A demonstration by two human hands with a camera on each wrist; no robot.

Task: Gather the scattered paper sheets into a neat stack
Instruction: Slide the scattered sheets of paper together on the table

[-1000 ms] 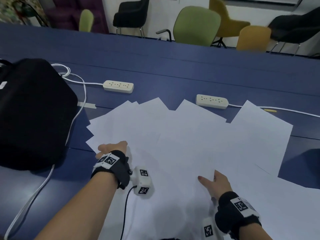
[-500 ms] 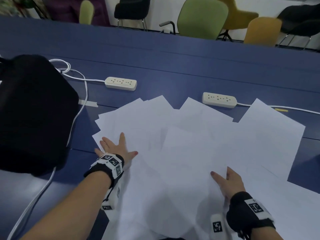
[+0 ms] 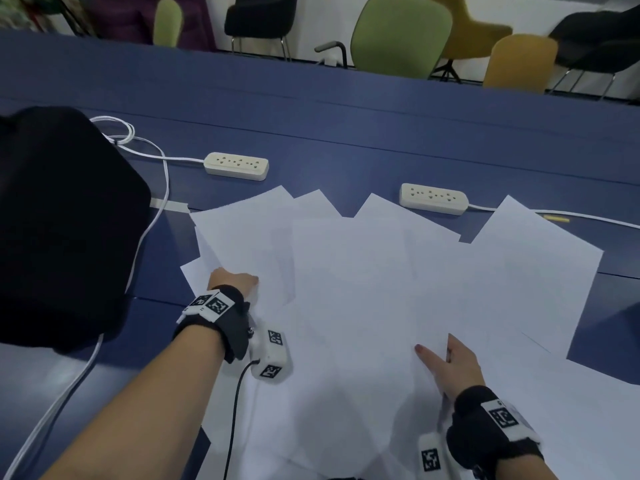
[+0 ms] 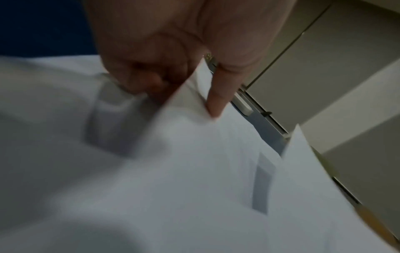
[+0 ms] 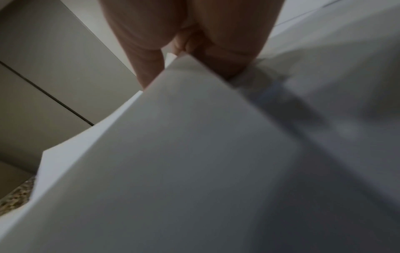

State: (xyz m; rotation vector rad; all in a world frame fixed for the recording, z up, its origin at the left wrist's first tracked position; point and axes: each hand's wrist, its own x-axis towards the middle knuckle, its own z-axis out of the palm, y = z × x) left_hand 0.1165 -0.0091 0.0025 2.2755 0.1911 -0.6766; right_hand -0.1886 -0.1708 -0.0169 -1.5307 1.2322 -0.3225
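Under both hands, paper sheets [image 3: 346, 289]: left grip [image 3: 230, 282] pinches sheets; right grip [image 3: 450, 368] pinches sheet edge.

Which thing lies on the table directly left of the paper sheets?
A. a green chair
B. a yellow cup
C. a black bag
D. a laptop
C: the black bag sits on the blue table left of the paper sheets.

Blue table [image 3: 346, 126] bearing two power strips [image 3: 236, 166] [image 3: 433, 198]; black bag [image 3: 59, 220] at its left; chairs [image 3: 400, 34] beyond its far edge.
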